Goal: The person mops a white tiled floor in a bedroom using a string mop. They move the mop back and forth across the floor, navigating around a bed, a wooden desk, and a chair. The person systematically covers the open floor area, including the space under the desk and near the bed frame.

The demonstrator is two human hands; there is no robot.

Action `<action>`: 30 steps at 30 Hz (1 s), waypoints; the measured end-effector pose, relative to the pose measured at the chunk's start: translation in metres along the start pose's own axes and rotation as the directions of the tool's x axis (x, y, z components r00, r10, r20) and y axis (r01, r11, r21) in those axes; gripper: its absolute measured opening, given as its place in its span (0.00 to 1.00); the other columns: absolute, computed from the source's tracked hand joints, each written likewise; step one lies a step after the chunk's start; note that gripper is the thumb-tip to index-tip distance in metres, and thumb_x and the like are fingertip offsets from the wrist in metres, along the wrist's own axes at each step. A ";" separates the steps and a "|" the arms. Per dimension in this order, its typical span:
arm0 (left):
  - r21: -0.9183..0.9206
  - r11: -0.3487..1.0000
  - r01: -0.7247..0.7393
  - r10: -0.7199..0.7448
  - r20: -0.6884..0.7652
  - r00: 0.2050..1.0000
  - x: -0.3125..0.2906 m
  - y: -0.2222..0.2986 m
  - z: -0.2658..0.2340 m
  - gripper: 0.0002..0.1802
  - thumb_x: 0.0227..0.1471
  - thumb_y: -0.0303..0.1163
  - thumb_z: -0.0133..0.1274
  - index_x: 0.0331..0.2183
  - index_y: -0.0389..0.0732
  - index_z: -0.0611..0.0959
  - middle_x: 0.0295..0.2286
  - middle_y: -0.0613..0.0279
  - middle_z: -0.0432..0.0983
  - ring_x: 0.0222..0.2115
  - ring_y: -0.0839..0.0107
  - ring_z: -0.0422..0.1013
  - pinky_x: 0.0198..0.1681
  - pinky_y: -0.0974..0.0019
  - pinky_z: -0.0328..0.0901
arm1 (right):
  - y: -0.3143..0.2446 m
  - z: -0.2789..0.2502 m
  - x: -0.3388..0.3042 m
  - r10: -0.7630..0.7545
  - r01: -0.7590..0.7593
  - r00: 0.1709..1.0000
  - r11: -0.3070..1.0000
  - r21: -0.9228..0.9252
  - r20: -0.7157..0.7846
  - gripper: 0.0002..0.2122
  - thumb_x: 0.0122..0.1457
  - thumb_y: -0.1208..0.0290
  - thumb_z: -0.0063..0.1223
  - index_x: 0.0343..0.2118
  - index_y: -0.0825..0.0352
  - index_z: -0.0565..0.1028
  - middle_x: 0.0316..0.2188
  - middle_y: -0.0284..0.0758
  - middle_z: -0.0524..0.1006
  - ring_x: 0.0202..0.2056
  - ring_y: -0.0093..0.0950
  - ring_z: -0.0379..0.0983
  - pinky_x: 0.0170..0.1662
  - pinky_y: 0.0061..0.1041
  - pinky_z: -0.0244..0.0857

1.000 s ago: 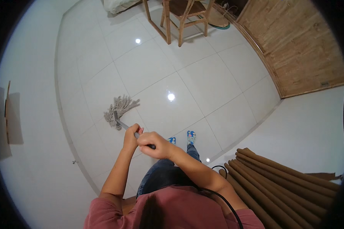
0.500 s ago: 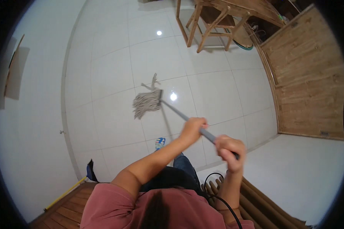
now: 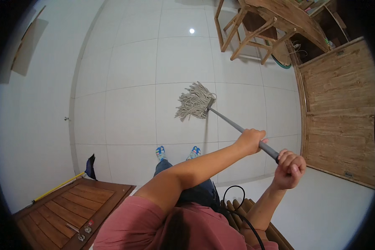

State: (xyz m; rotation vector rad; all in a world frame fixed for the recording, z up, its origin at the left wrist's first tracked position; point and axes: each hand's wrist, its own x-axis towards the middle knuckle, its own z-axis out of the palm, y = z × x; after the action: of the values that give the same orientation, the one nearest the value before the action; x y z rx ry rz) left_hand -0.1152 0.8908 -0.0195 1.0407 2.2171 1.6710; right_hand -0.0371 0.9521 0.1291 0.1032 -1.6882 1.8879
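A string mop (image 3: 194, 101) with pale grey strands rests on the white tiled floor, ahead of my feet. Its grey handle slants up toward me and to the right. My left hand (image 3: 252, 141) is wrapped round the upper part of the handle. Farther up, my right hand (image 3: 290, 169) grips the dark end of the same handle. The strands fan out to the left of the mop's clamp. My feet (image 3: 161, 153), in patterned footwear, stand apart on the tiles below the mop.
A wooden table (image 3: 287, 14) with a wooden chair (image 3: 258, 31) stands at the far right. Wooden cabinet panels (image 3: 341, 108) line the right side. A yellow-handled broom (image 3: 62, 186) leans at the left wall, beside a brown wooden door (image 3: 71, 210). A black cable loops near my waist.
The mop and both hands have shifted to the right. The view has moved too, so both feet and more of the wooden door show. My grip on the handle remains.
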 end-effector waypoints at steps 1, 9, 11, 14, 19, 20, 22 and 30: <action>0.014 1.000 -0.004 0.004 -0.025 1.000 -0.001 -0.006 -0.013 0.15 0.49 0.35 0.53 0.19 0.39 0.68 0.15 0.48 0.68 0.20 0.44 0.67 0.23 0.49 0.61 | 0.003 0.013 0.006 -0.021 0.021 0.999 1.000 0.010 0.041 0.13 0.49 0.70 0.46 0.13 0.63 0.57 0.08 0.31 0.60 0.12 0.23 0.53 0.23 0.27 0.52; 0.144 0.960 0.240 -0.217 -0.163 0.963 -0.090 -0.072 -0.186 0.08 0.45 0.29 0.51 0.21 0.38 0.70 0.18 0.45 0.70 0.23 0.43 0.68 0.25 0.49 0.61 | 0.071 0.165 -0.020 0.124 -0.180 0.966 0.951 0.250 0.225 0.12 0.46 0.72 0.49 0.12 0.68 0.62 0.12 0.32 0.63 0.15 0.24 0.57 0.20 0.24 0.49; 0.159 0.978 0.132 -0.066 -0.368 0.928 -0.139 -0.109 -0.236 0.05 0.45 0.27 0.51 0.22 0.39 0.71 0.17 0.46 0.69 0.21 0.47 0.68 0.23 0.53 0.61 | 0.104 0.213 -0.042 0.159 -0.243 0.920 0.948 0.204 0.358 0.09 0.46 0.74 0.50 0.15 0.70 0.65 0.13 0.32 0.63 0.16 0.24 0.58 0.22 0.24 0.52; 0.218 0.895 0.390 -0.284 -0.397 0.873 -0.213 -0.155 -0.326 0.06 0.43 0.25 0.51 0.22 0.38 0.69 0.17 0.54 0.66 0.19 0.62 0.62 0.23 0.60 0.58 | 0.140 0.304 -0.071 0.146 -0.245 0.819 0.964 0.108 0.554 0.08 0.49 0.76 0.48 0.17 0.71 0.66 0.15 0.32 0.66 0.20 0.25 0.61 0.26 0.24 0.56; 0.309 0.749 0.586 -0.372 -0.535 0.759 -0.314 -0.195 -0.425 0.09 0.47 0.26 0.50 0.21 0.37 0.67 0.17 0.53 0.65 0.19 0.63 0.60 0.23 0.60 0.57 | 0.213 0.410 -0.133 0.208 -0.406 0.711 0.901 0.151 0.671 0.07 0.54 0.76 0.48 0.21 0.70 0.69 0.17 0.31 0.67 0.21 0.20 0.61 0.26 0.21 0.56; 0.327 0.728 0.602 -0.381 -0.537 0.753 -0.318 -0.190 -0.428 0.10 0.48 0.27 0.50 0.21 0.36 0.67 0.17 0.52 0.65 0.19 0.62 0.60 0.23 0.60 0.57 | 0.213 0.415 -0.134 0.263 -0.478 0.689 0.865 0.151 0.675 0.07 0.54 0.75 0.48 0.21 0.70 0.69 0.17 0.31 0.67 0.21 0.20 0.61 0.26 0.20 0.56; 0.365 0.675 0.641 -0.405 -0.542 0.736 -0.327 -0.177 -0.436 0.11 0.51 0.28 0.50 0.21 0.36 0.68 0.17 0.51 0.66 0.19 0.61 0.60 0.23 0.60 0.58 | 0.209 0.420 -0.137 0.369 -0.619 0.630 0.770 0.156 0.684 0.07 0.55 0.74 0.48 0.21 0.69 0.70 0.17 0.30 0.68 0.20 0.18 0.61 0.25 0.20 0.56; 0.273 0.757 0.594 -0.450 -0.443 0.776 -0.315 -0.181 -0.397 0.11 0.51 0.29 0.50 0.21 0.36 0.69 0.17 0.48 0.67 0.19 0.55 0.63 0.23 0.57 0.58 | 0.184 0.389 -0.135 0.317 -0.438 0.740 0.897 0.067 0.594 0.10 0.56 0.74 0.48 0.18 0.70 0.69 0.17 0.29 0.67 0.20 0.19 0.61 0.24 0.20 0.55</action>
State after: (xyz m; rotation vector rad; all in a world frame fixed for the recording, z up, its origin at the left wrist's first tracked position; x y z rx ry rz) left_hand -0.1666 0.3652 -0.1232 0.0869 2.8068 1.2356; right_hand -0.1402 0.5387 -0.0186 0.4867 -2.0070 2.5267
